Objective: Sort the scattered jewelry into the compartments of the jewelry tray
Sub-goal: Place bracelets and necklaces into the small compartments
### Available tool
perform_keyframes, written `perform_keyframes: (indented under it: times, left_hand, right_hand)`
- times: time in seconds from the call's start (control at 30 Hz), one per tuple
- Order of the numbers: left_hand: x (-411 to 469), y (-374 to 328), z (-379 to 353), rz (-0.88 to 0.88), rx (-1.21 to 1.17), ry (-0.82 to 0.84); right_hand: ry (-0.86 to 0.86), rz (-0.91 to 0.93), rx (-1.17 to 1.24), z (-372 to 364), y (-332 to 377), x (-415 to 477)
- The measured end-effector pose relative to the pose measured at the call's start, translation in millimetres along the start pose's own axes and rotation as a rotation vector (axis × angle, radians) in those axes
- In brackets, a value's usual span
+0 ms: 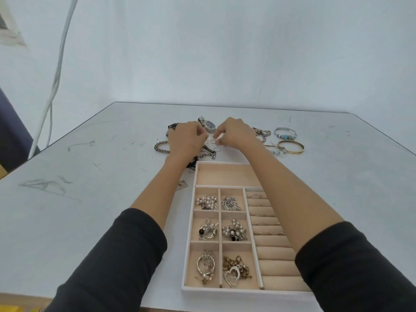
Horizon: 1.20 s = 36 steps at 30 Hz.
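A single wide-angle camera rides on the person's head, facing forward and tilted down toward 12 o'clock across a grey table (90, 221). It sits close to the work: the left hand (186, 140) and right hand (236, 134) reach in from the bottom edge and nearly meet near the frame's middle. The jewelry tray (222, 174) lies just under them toward 6 o'clock, and a white wall (225, 52) fills the upper third at 12 o'clock.

White cable (55, 83) beside scuffed table (90, 221)
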<state>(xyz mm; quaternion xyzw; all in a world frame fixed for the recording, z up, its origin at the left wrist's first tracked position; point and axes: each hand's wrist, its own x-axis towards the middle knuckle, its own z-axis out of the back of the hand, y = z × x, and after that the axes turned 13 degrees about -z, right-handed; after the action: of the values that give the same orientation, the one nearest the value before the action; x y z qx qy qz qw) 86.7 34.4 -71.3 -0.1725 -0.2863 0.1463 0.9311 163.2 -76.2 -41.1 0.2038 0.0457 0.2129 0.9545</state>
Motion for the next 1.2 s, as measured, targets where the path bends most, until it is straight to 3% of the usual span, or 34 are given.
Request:
perform_keyframes:
  times: [0.3, 0.43, 0.67, 0.87, 1.0, 1.2]
  left_hand:
    - [-18.4, 6.1, 17.6, 0.082, -0.332, -0.193]
    - [-22.4, 11.2, 20.6, 0.104, -0.398, -0.216]
    - [-23.9, 10.2, 21.7, 0.092, -0.396, -0.199]
    - [-25.5, 7.7, 22.6, 0.086, -0.4, -0.186]
    - [-26.2, 5.8, 23.9, 0.078, -0.393, -0.18]
    - [-27.1, 2.9, 27.2, 0.032, -0.361, -0.191]
  right_hand:
    - [-0.071, 0.026, -0.041, -4.6, 3.7, 5.2]
    - [0.001, 0.009, -0.059, -4.3, 5.4, 7.4]
    - [0.284, -0.023, -0.118, 10.0, 11.7, 7.4]
    - [0.351, -0.033, -0.159, 12.5, 9.9, 5.2]
    - [0.311, -0.003, -0.146, 9.9, 11.3, 4.1]
    - [0.104, 0.165, -0.219, 1.8, 11.6, 0.0]
